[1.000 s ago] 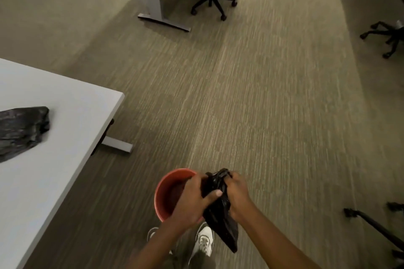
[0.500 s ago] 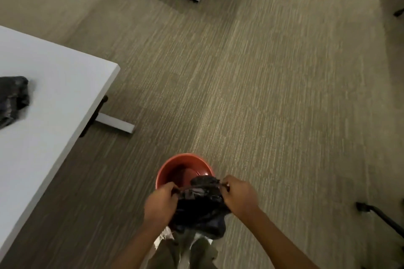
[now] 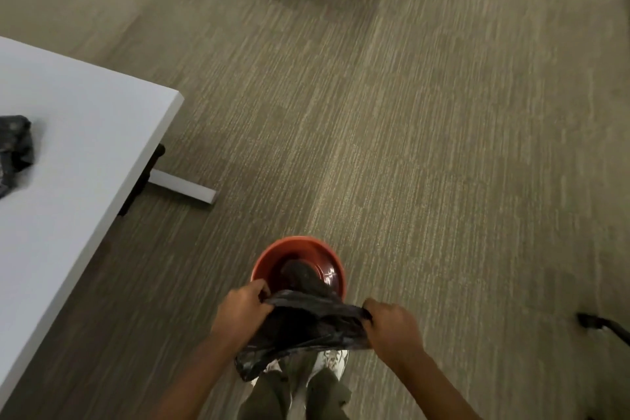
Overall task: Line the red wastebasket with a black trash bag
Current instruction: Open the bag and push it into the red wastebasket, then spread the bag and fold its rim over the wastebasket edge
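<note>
Here, you stood over the red wastebasket (image 3: 297,266), which sat on the carpet (image 3: 426,147) at about six o'clock in the view, just ahead of your shoes (image 3: 335,360). Your left hand (image 3: 243,309) was closed in a fist on the left edge of the black trash bag (image 3: 306,320), and your right hand (image 3: 392,324) was closed the same way on the right edge, so the mouth of the bag was pulled into a taut band between them. The bag hung just on the near side of the bin, at its six o'clock, with its lower part drooping toward your legs; a dark shape showed inside the bin, though I could not tell whether that was part of the bag or shadow. The bag looked thin, light and limp, so it would likely follow every tug, cling to itself and slip through a loose hold; it might also tear if stretched hard over the rim. The hem at the mouth seemed the best place to hold it, with the grips on opposite sides as you had them. The bin looked light too, and could probably tip or slide if the bag dragged on it. On the white table (image 3: 102,147) at nine o'clock lay another dark bundle (image 3: 13,150), well apart from the work.
</note>
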